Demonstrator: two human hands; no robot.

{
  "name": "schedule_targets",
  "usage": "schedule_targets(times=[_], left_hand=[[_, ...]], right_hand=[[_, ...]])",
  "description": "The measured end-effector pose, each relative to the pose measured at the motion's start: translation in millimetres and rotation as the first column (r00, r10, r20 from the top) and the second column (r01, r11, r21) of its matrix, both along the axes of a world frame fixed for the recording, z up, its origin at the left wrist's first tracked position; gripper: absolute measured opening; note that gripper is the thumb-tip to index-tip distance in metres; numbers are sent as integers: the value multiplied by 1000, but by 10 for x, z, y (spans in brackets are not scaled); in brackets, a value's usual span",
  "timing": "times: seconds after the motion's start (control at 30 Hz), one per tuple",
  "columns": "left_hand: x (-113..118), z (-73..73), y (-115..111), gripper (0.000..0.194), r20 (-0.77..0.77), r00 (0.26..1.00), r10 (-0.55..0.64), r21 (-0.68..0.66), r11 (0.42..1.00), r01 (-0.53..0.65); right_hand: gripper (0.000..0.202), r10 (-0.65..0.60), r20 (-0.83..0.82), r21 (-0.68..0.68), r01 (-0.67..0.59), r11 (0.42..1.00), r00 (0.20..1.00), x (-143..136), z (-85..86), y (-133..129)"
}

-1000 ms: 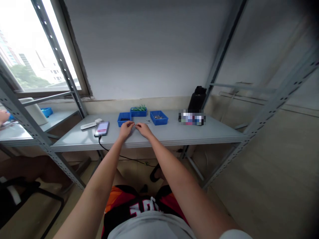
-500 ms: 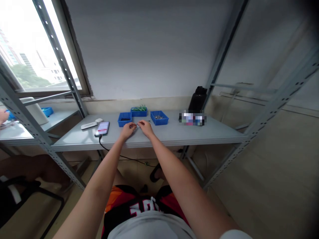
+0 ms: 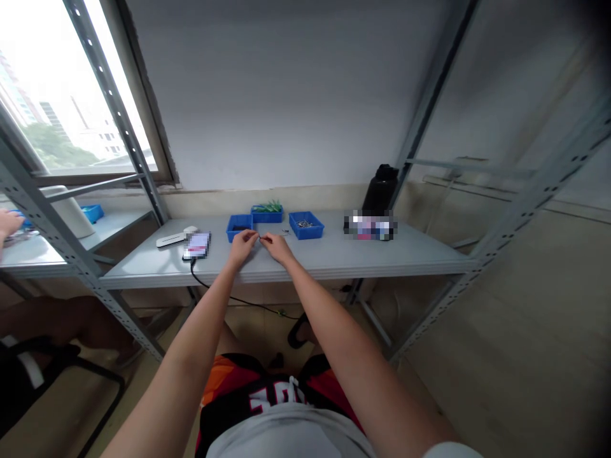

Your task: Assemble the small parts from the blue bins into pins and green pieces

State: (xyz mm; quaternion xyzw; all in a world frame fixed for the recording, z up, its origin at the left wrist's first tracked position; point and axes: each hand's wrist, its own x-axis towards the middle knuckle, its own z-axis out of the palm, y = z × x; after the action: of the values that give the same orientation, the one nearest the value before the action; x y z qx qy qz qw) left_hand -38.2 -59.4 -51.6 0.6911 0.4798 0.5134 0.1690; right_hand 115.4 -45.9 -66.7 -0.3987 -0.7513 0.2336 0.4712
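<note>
My left hand and my right hand meet fingertip to fingertip above the front half of the grey shelf. Both are pinched closed around something small and dark, too tiny to make out. Just behind my left hand is a blue bin with dark pieces in it. Farther back, a second blue bin holds green strips. Right of my hands, a third blue bin contains small metallic parts. Some tiny dark items lie on the shelf between the bins.
At left lie a phone with a black cable and a white device. A black bottle stands at right behind a blurred device. Metal posts flank the shelf. Another person's hand shows far left.
My fingertips have shifted slightly left and the two hands remain pinched together. The other person's hand at far left has moved a little to the right.
</note>
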Motion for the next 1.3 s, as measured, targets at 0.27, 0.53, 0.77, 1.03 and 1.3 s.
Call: schedule_targets(times=[0.27,0.53,0.77,1.03,1.3], left_hand=[[9,0,-18,25,-1,998,-58,-6,998,58],[-9,-12,-1,27,-54,997,-50,-32,998,48],[53,14,-84,22,-98,995,18,-10,1000,-20],[-111,509,58,31,-269,835,479,131,878,-461],[65,202,-7,31,-398,895,201,-36,972,-234]], right_hand=[[17,-24,152,55,16,998,988,-6,41,-89],[19,-67,215,61,55,997,974,-11,48,-90],[19,-82,222,43,75,996,972,-25,73,-123],[25,-208,247,-26,221,975,946,-25,34,-54],[35,-379,409,-19,423,906,830,45,95,14]])
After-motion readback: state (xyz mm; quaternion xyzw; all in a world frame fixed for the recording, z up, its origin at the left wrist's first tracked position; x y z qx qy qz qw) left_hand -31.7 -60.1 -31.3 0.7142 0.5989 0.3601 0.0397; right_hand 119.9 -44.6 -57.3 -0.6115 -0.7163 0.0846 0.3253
